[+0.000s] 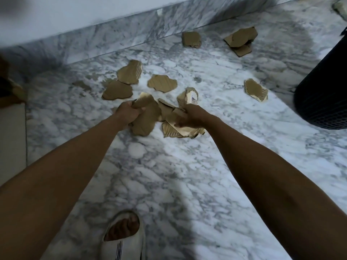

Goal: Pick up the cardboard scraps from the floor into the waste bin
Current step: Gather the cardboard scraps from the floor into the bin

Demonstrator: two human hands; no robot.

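Brown torn cardboard scraps lie scattered over a white and grey marble floor (pixel 187 175). My left hand (pixel 129 112) grips a large brown scrap (pixel 144 122) by its upper edge. My right hand (pixel 189 117) holds a bundle of several scraps (pixel 180 131), some with white faces. Loose scraps lie beyond my hands: one flat piece (pixel 162 83), two overlapping pieces (pixel 122 85), one with a white edge (pixel 256 90). The black mesh waste bin (pixel 323 91) stands at the right edge, partly out of view.
More scraps lie by the marble skirting: a small one (pixel 191 39) and a stacked pair (pixel 241 40). The white wall (pixel 65 14) runs across the top. My foot in a white slipper (pixel 124 235) stands at the bottom. A dark object (pixel 7 87) sits at the left edge.
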